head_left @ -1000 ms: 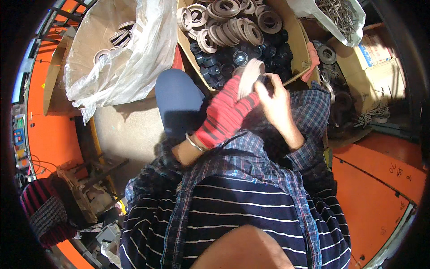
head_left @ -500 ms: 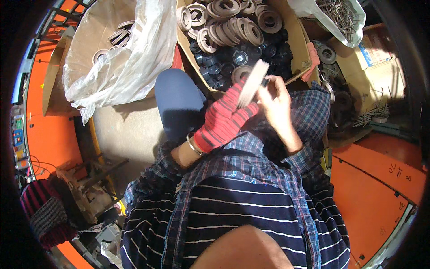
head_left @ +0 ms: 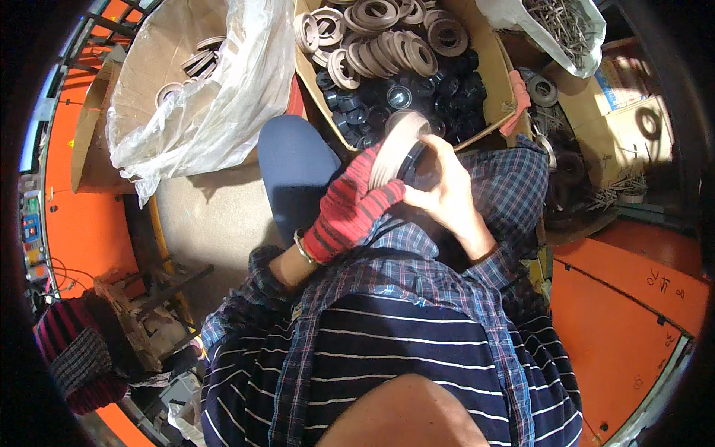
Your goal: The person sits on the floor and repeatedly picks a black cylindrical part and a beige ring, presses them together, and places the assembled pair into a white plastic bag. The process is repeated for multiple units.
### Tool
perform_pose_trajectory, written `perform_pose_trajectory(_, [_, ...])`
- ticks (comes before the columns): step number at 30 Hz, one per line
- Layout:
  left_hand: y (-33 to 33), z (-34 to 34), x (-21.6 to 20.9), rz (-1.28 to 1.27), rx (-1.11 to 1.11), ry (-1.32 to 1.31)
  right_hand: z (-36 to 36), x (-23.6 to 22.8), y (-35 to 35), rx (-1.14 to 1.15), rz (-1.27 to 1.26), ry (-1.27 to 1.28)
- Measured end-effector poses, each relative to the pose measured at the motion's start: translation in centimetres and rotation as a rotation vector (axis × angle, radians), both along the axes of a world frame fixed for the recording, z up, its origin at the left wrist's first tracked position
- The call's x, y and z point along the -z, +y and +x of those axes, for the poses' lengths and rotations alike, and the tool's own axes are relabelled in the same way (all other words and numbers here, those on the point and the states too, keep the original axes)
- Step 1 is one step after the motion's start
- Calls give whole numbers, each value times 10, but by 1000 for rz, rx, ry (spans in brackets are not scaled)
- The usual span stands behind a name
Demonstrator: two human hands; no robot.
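Observation:
My left hand (head_left: 346, 212), in a red glove with dark stripes, grips a beige grooved ring (head_left: 393, 155) by its left side. The ring stands tilted over my lap, its hollow side toward the right. My bare right hand (head_left: 453, 195) holds its right edge, thumb below and fingers above. A black round piece (head_left: 412, 159) shows at the ring's inner side, between both hands; how it sits there is partly hidden. Just beyond, an open carton (head_left: 500, 45) holds several similar rings (head_left: 380, 54) on top of many black round caps (head_left: 350, 108).
At the far left stands a carton lined with clear plastic (head_left: 246, 89), a few rings (head_left: 202, 59) inside. A white bag of metal pins (head_left: 570, 30) lies far right. Loose pins and rings lie by a cardboard piece (head_left: 633, 141). Orange panels (head_left: 618, 320) flank me; a wooden stool (head_left: 145, 320) stands left.
The ring has turned from nearly edge-on to show more of its outer wall and hollow. My right hand has gone from pinching a small black piece to spanning the ring's edge.

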State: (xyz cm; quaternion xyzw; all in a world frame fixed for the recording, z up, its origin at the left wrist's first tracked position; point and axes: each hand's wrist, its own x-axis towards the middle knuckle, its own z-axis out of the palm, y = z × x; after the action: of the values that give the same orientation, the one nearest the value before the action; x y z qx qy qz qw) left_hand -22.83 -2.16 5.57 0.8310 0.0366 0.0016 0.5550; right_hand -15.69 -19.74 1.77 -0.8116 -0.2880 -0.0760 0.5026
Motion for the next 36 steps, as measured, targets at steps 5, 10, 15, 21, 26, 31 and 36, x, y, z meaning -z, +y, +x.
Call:
perform_pose_trajectory(5, [-2,-6,15,152,171,-386,-6,-6,12,-232,889,1421])
perform_pose_trajectory(10, [57,5,-37,505,-140,-518,29,-2,-6,-337,470,1158])
perform_pose_trajectory(15, [134,58,-122,1144,-790,-905,115,19,-25,-30,4,829])
perform_pose_trajectory(21, [69,138,-2,785,207,-363,199,96,19,-83,-573,459])
perform_pose_trajectory(26, [17,206,123,1044,734,368,222,165,56,-45,-966,420])
perform_pose_trajectory(31, [0,213,215,1115,380,399,224,194,79,55,-935,380])
perform_pose_trajectory(36, [3,219,234,972,319,593,229,216,79,-23,-896,304])
